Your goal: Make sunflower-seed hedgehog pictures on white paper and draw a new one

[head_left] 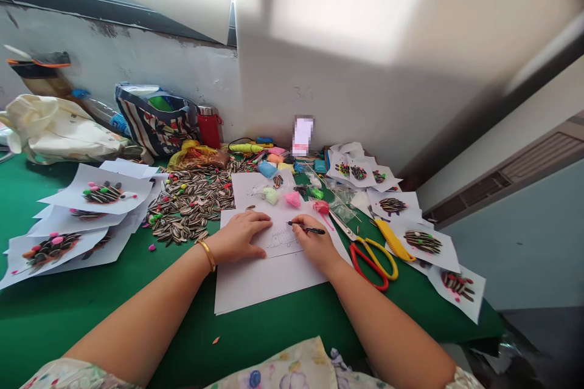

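In my right hand is a black pen, its tip at a line drawing on a white sheet of paper. The drawing looks like a rounded body covered in small marks. My left hand lies flat on the left part of the paper, fingers spread, a gold bracelet at the wrist. Beside that hand spreads a heap of sunflower seeds. Lumps of modelling clay, among them a pink one and a light green one, sit just beyond the paper's middle.
Scissors with red and yellow handles and a yellow utility knife lie at the right. Sheets with seed pictures are stacked at left and right. A red bottle and a striped bag stand by the wall.
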The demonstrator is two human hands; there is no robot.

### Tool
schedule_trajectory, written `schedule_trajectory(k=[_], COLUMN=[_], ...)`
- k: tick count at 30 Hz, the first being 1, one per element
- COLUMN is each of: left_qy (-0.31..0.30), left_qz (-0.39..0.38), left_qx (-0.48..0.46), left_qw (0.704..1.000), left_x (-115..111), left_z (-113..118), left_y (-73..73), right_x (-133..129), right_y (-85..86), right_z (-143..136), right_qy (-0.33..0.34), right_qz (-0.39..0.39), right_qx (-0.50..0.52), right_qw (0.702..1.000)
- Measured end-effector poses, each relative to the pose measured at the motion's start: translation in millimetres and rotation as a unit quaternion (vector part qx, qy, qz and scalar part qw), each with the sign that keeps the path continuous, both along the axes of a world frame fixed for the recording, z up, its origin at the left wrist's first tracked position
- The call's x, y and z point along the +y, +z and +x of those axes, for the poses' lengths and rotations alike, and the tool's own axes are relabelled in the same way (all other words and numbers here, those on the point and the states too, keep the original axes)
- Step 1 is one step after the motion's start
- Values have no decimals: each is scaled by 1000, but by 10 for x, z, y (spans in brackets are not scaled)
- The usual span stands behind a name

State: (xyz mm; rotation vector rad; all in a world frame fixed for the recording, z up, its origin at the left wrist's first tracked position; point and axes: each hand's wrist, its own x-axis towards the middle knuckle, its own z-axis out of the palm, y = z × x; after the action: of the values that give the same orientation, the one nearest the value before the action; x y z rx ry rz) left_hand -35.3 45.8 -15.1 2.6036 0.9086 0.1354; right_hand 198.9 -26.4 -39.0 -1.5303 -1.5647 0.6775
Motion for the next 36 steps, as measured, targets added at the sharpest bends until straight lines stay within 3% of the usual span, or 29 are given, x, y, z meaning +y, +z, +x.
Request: schedule_trajectory(k=[36], left_qy=[-3], left_qz=[-2], left_qx=[-6], left_qw=[1000], left_x=[1], left_z=[-6], left_y=[0], right_x=[-13], right_y=[-23], right_z=[50], right_qy=[-33], right_qz=[-15], right_qx=[-8], right_qw=[999])
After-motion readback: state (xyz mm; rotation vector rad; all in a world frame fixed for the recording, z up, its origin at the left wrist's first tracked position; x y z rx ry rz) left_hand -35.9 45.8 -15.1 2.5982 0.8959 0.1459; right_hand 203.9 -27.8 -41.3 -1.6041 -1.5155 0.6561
